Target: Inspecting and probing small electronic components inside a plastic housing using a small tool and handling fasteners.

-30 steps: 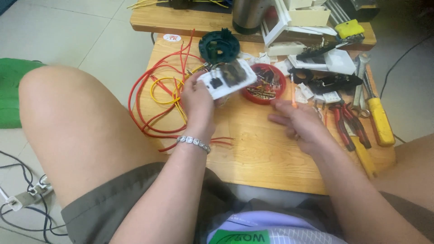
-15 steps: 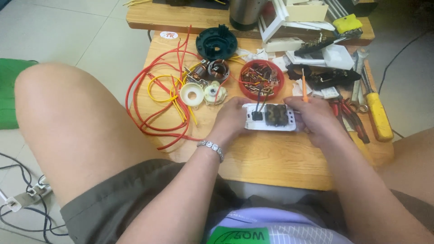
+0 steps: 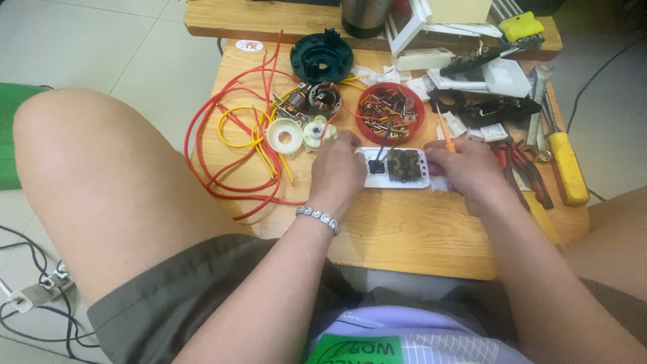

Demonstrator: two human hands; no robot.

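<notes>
Head cam, looking down at a small wooden surface [image 3: 404,229] with a lot going on. The white switch plate [image 3: 394,168] lies flat near the middle, dark insides facing up. The left hand [image 3: 335,176] is curled over its left end, fingers pressed down on the plate to pin it. The right hand [image 3: 472,172] sits at the right end, fingers pinched together around a thin orange screwdriver [image 3: 443,131] that sticks up and back.

If you're poking at the guts of a plate like this, I'd say keep that left hand firm so it doesn't skate on the wood, bring the tip in straight, and don't lean on it.

Around it: a red dish of screws [image 3: 389,111] just behind the plate, white plastic gears [image 3: 286,137] to the left, and a tangle of red and yellow wires [image 3: 236,141] spilling off the left side. A dark green round housing [image 3: 321,57] sits further back.

Labels: a small round white sticker with red print [image 3: 250,46] at the back left corner, and a green patch with white lettering [image 3: 354,349] on the shirt at the bottom.
</notes>
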